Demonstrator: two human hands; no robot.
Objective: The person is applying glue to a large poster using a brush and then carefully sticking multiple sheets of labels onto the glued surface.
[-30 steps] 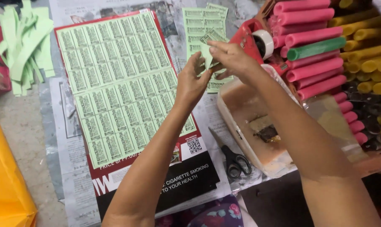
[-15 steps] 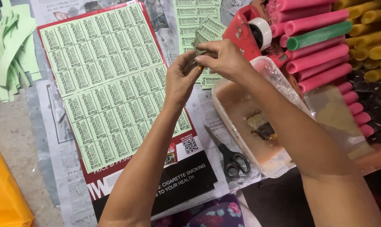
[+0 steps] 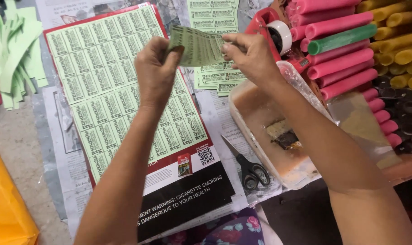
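Both hands hold a small stack of pale green printed labels [image 3: 198, 45] in the air, stretched between them. My left hand [image 3: 155, 70] pinches its left end; my right hand [image 3: 250, 56] pinches its right end. Below the left arm lies a large sheet of green printed labels [image 3: 101, 81] on a red and black cardboard board [image 3: 187, 193]. More cut green label strips [image 3: 215, 77] lie on the newspaper under the held stack.
Black-handled scissors [image 3: 247, 167] lie by a clear plastic tray [image 3: 260, 118] holding a brown lump. A red tape dispenser [image 3: 271, 29] stands behind it. Pink, green and yellow rolls [image 3: 346, 50] pile at the right. Green paper offcuts [image 3: 13, 50] lie at top left, an orange sheet [image 3: 4, 204] lower left.
The hands have drawn apart, spreading the label stack flat between them; before it was bunched between close fingers. The view shifted slightly.
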